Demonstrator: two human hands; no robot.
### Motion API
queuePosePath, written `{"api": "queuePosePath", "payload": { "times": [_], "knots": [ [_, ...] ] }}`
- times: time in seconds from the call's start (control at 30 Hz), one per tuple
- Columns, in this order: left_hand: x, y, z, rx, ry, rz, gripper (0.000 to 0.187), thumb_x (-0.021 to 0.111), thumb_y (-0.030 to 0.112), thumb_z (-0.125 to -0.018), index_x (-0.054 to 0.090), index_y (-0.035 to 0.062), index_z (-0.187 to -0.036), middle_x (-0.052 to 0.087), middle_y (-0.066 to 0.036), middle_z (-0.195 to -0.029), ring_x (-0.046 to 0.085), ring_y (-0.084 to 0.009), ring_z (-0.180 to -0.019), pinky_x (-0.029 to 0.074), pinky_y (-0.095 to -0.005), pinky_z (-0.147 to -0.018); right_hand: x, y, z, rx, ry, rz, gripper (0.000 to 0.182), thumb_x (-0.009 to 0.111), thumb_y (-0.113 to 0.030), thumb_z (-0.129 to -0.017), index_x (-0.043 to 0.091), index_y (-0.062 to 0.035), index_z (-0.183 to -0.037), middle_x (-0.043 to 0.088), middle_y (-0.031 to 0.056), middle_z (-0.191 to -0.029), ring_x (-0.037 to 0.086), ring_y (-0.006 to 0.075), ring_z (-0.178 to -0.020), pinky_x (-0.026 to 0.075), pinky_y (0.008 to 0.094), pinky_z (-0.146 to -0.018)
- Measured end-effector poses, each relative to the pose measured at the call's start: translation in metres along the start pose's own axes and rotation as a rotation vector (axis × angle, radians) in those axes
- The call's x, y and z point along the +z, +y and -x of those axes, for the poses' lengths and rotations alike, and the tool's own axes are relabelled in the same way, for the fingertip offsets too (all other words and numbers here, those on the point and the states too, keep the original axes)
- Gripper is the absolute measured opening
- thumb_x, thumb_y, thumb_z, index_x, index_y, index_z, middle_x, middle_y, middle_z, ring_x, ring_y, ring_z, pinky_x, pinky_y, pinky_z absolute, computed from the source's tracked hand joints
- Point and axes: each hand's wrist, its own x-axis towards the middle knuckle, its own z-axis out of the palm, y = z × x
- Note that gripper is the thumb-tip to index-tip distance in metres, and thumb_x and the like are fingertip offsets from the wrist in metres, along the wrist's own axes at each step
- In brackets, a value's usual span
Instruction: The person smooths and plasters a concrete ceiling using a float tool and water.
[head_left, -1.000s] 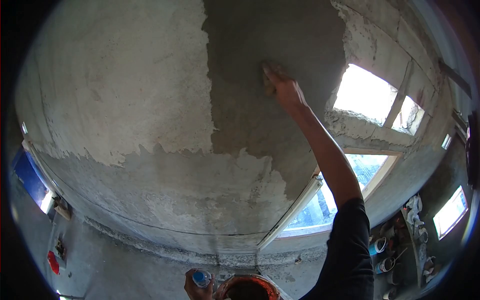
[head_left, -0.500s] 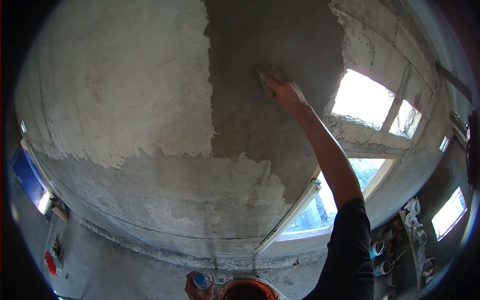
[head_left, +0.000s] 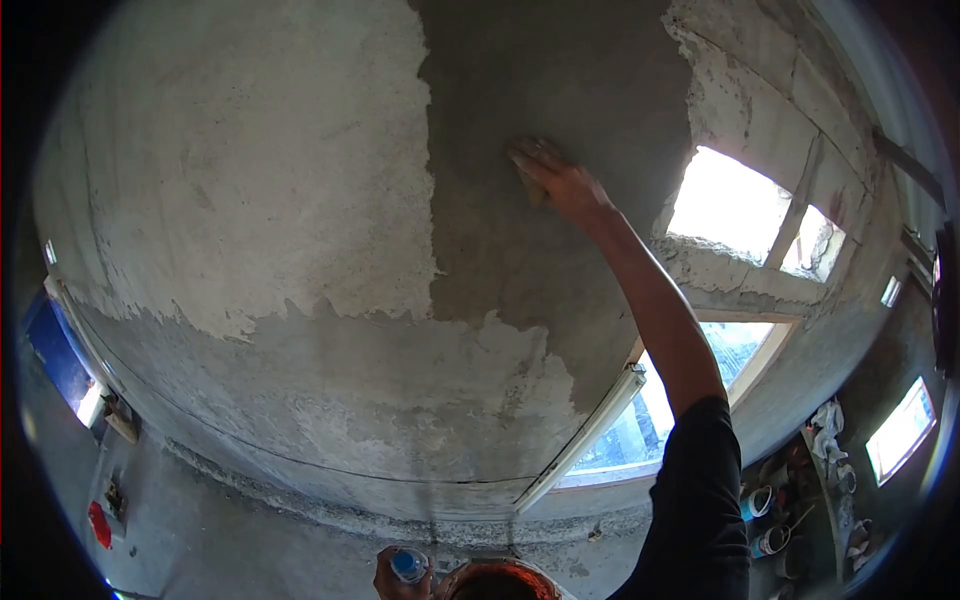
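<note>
My right hand (head_left: 555, 178) is stretched up to the wall and presses a yellowish sponge (head_left: 533, 188) against the dark, damp-looking plaster patch (head_left: 560, 80). The fingers lie over the sponge and hide most of it. Low in the view, my left hand (head_left: 388, 577) is wrapped round a bottle with a blue cap (head_left: 407, 563), seen from above. Just beside it, an orange-rimmed bucket (head_left: 520, 572) shows at the bottom edge, its inside dark and partly cut off.
Pale, rough plaster (head_left: 260, 170) borders the dark patch. To the right are a bright wall opening (head_left: 728, 205) and a framed window (head_left: 620, 435) with a white tube (head_left: 585, 435) along its side. Several buckets (head_left: 768, 540) stand lower right; a red object (head_left: 100, 525) lies on the floor.
The view has shifted slightly, so the wall sits a little lower and further right. Against the wall, my right hand with the sponge has moved slightly left. My left hand keeps the bottle.
</note>
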Motion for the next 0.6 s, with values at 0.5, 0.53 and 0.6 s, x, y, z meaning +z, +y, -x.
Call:
{"api": "queuePosePath", "payload": {
  "times": [0.5, 0.53, 0.6],
  "knots": [
    [-0.001, 0.000, -0.003, 0.057, -0.049, -0.022, 0.040, 0.080, 0.013, -0.071, 0.057, 0.0056, -0.104, 0.063, -0.012, -0.090, 0.061, -0.0286, -0.079, 0.050, -0.0373, -0.073, 0.003, -0.007, -0.033, 0.049, 0.114, -0.083, 0.047, 0.051, -0.007, -0.085, 0.047, -0.0134, -0.132, 0.057, 0.0181, -0.122, 0.057, 0.0347, -0.108, 0.048, 0.0425, -0.092],
    [-0.001, -0.001, -0.002, 0.060, -0.047, -0.024, 0.040, 0.080, 0.013, -0.071, 0.057, 0.0056, -0.104, 0.063, -0.012, -0.090, 0.061, -0.0286, -0.079, 0.050, -0.0373, -0.073, -0.003, -0.021, -0.030, 0.004, 0.063, -0.056, 0.038, 0.043, -0.016, -0.094, 0.047, -0.0130, -0.132, 0.058, 0.0188, -0.120, 0.060, 0.0357, -0.103, 0.048, 0.0434, -0.090],
    [-0.002, -0.006, 0.001, -0.038, -0.033, -0.045, 0.042, 0.080, 0.014, -0.071, 0.057, 0.0056, -0.105, 0.063, -0.013, -0.092, 0.060, -0.0294, -0.081, 0.050, -0.0381, -0.074, -0.030, -0.036, -0.036, 0.270, 0.254, -0.394, 0.038, 0.043, -0.015, -0.093, 0.047, -0.0106, -0.131, 0.056, 0.0193, -0.121, 0.059, 0.0363, -0.105, 0.047, 0.0437, -0.090]
  ]
}}
